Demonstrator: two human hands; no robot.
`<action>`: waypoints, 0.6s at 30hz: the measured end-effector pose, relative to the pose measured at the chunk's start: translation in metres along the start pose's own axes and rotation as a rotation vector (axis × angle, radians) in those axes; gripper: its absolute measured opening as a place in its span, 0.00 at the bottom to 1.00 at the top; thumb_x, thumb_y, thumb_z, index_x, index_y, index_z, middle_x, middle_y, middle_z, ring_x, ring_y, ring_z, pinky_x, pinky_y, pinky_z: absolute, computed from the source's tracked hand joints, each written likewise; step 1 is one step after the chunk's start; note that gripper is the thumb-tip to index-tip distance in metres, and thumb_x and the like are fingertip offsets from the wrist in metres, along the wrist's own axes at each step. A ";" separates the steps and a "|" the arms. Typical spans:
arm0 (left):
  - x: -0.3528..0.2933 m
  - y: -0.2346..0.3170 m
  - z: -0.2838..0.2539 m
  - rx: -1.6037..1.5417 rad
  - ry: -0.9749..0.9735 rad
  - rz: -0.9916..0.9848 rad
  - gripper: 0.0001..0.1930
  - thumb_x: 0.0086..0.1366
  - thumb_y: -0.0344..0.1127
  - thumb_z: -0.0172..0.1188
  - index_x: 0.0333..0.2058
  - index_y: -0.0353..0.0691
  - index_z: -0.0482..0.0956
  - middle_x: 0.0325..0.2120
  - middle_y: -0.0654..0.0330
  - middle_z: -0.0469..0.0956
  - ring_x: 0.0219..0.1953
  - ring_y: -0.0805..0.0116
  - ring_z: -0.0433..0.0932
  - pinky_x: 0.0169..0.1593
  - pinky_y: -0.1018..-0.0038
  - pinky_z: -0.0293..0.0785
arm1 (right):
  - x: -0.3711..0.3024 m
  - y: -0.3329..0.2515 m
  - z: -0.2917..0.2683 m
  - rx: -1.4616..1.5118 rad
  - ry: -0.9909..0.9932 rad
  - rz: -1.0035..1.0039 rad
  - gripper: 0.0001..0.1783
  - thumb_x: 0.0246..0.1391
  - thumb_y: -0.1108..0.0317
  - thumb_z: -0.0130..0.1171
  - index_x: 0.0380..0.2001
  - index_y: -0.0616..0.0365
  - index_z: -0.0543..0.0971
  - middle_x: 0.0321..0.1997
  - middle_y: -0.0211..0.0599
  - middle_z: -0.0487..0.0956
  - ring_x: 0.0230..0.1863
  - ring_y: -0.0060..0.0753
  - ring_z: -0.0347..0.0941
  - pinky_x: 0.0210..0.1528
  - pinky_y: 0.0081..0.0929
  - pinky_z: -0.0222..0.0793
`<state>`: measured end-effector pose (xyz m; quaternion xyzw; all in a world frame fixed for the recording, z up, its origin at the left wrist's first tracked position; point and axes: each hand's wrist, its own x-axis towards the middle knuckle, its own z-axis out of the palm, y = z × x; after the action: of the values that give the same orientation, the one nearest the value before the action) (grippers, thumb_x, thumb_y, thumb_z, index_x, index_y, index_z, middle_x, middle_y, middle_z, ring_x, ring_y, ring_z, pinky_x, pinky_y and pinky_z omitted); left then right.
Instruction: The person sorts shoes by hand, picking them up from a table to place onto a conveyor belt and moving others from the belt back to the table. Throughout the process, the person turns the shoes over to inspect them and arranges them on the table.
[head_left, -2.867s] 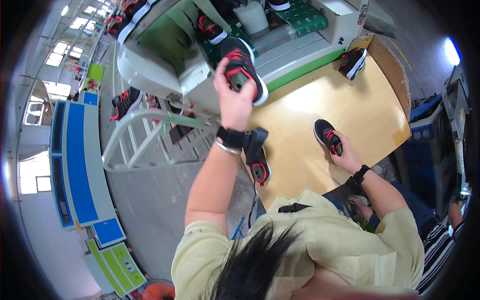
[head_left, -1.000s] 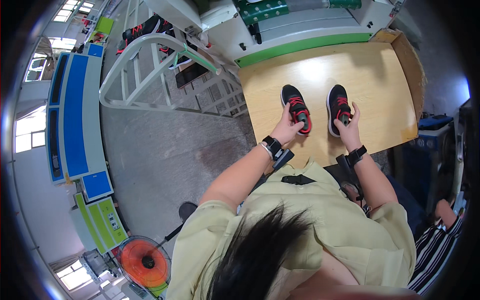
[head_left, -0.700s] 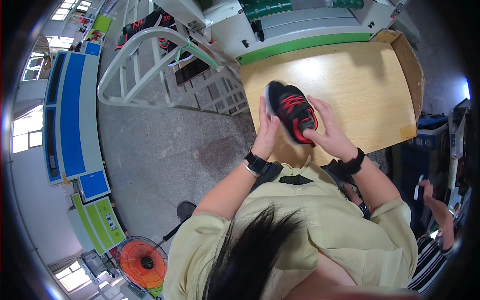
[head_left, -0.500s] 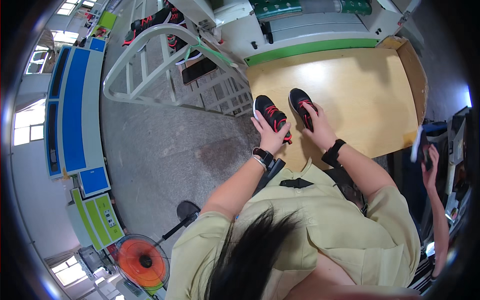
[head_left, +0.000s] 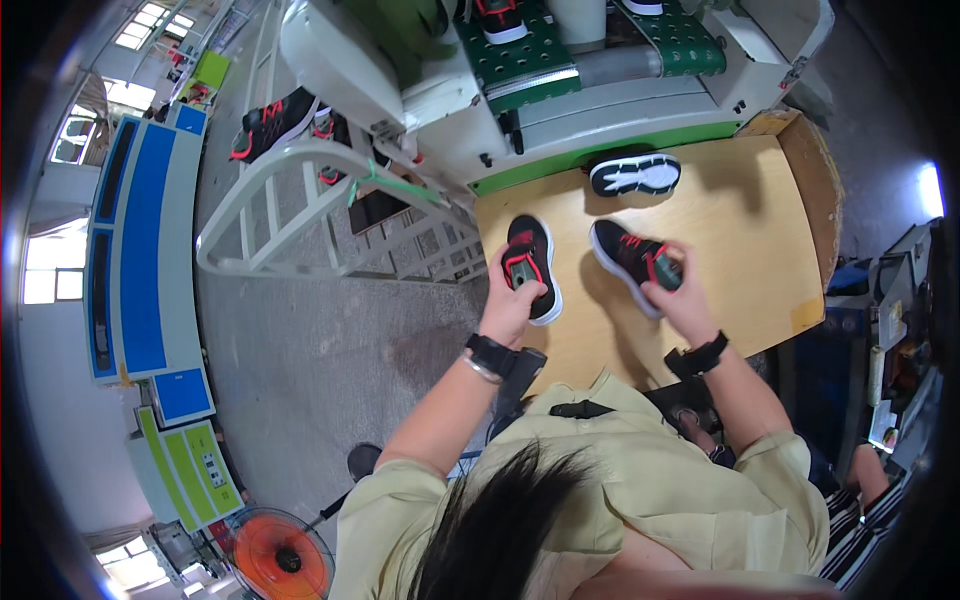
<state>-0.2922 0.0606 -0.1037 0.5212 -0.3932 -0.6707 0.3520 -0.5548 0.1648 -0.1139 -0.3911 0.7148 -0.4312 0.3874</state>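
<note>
My left hand (head_left: 511,306) grips a black sneaker (head_left: 541,243) with red laces and a white sole, toe pointing away, over the left of a wooden board. In my right hand (head_left: 684,297) is a similar black sneaker (head_left: 618,243), tilted, its toe to the far left. A dark green insert, perhaps a shoe last, shows in the opening of each. Beyond them a third sneaker (head_left: 636,176) lies on its side, its black and white sole toward me.
The wooden board (head_left: 735,240) has a cardboard wall (head_left: 817,190) on its right. Behind stands a machine with a perforated green belt (head_left: 530,68) carrying shoes. A white metal rack (head_left: 270,200) with more sneakers stands left. A fan (head_left: 282,556) is lower left; a co-worker's arm shows lower right.
Both hands have moved apart, and the sneakers in them now show green inserts. A sneaker lying on its side has appeared at the board's back. Shoes on the belt have come into view.
</note>
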 end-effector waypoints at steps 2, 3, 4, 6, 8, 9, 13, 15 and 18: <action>0.003 0.061 0.020 -0.068 -0.150 0.151 0.43 0.51 0.23 0.61 0.67 0.38 0.53 0.54 0.54 0.68 0.54 0.63 0.70 0.60 0.69 0.68 | 0.031 -0.019 -0.033 0.131 0.110 -0.167 0.40 0.45 0.70 0.70 0.62 0.51 0.64 0.51 0.41 0.75 0.52 0.31 0.73 0.54 0.30 0.69; 0.013 0.087 0.024 0.060 -0.164 0.291 0.43 0.51 0.24 0.62 0.67 0.37 0.53 0.54 0.54 0.68 0.54 0.63 0.71 0.59 0.69 0.68 | 0.048 -0.054 -0.046 0.120 0.154 -0.315 0.38 0.47 0.70 0.69 0.62 0.54 0.65 0.51 0.42 0.76 0.53 0.31 0.72 0.56 0.30 0.68; 0.026 0.113 0.035 0.184 -0.192 0.429 0.43 0.51 0.25 0.62 0.67 0.37 0.53 0.54 0.54 0.68 0.53 0.64 0.71 0.59 0.69 0.68 | 0.069 -0.078 -0.060 0.059 0.261 -0.448 0.37 0.48 0.71 0.69 0.61 0.56 0.65 0.52 0.42 0.76 0.54 0.32 0.72 0.58 0.30 0.67; 0.047 0.164 0.068 0.308 -0.178 0.567 0.43 0.51 0.23 0.60 0.67 0.36 0.54 0.55 0.53 0.68 0.56 0.64 0.69 0.61 0.71 0.66 | 0.118 -0.112 -0.085 -0.010 0.393 -0.559 0.36 0.49 0.67 0.69 0.60 0.58 0.66 0.53 0.43 0.77 0.54 0.34 0.73 0.58 0.31 0.67; 0.089 0.191 0.088 0.262 -0.105 0.537 0.43 0.51 0.25 0.60 0.67 0.34 0.54 0.54 0.53 0.69 0.56 0.63 0.69 0.61 0.71 0.65 | 0.166 -0.153 -0.088 -0.103 0.532 -0.628 0.37 0.50 0.59 0.70 0.60 0.58 0.68 0.54 0.45 0.77 0.53 0.36 0.75 0.58 0.30 0.68; 0.126 0.192 0.089 0.324 -0.005 0.620 0.42 0.52 0.27 0.60 0.67 0.33 0.55 0.55 0.50 0.69 0.56 0.60 0.70 0.62 0.70 0.65 | 0.193 -0.164 -0.090 -0.150 0.563 -0.618 0.36 0.49 0.59 0.71 0.59 0.59 0.69 0.55 0.46 0.77 0.55 0.38 0.74 0.58 0.30 0.68; 0.191 0.185 0.119 0.749 0.239 0.878 0.40 0.59 0.37 0.61 0.66 0.27 0.54 0.60 0.38 0.62 0.60 0.47 0.68 0.64 0.65 0.64 | 0.283 -0.140 -0.087 -0.360 0.603 -0.645 0.39 0.51 0.53 0.70 0.62 0.58 0.69 0.59 0.49 0.75 0.59 0.47 0.71 0.61 0.36 0.65; 0.184 0.192 0.117 0.618 0.177 0.863 0.41 0.58 0.35 0.63 0.65 0.27 0.53 0.62 0.37 0.59 0.63 0.44 0.63 0.66 0.64 0.60 | 0.269 -0.154 -0.074 -0.252 0.573 -0.609 0.44 0.54 0.65 0.65 0.70 0.57 0.55 0.65 0.52 0.68 0.58 0.45 0.72 0.61 0.35 0.70; 0.163 0.171 0.109 0.538 0.157 1.075 0.39 0.59 0.33 0.65 0.65 0.29 0.55 0.65 0.39 0.55 0.67 0.44 0.59 0.68 0.61 0.57 | 0.253 -0.117 -0.075 -0.484 0.847 -1.055 0.34 0.50 0.55 0.70 0.58 0.56 0.72 0.55 0.47 0.76 0.56 0.49 0.72 0.59 0.40 0.66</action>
<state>-0.4223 -0.1413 -0.0031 0.3684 -0.7300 -0.2354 0.5253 -0.6947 -0.0753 -0.0368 -0.5584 0.5949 -0.5052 -0.2811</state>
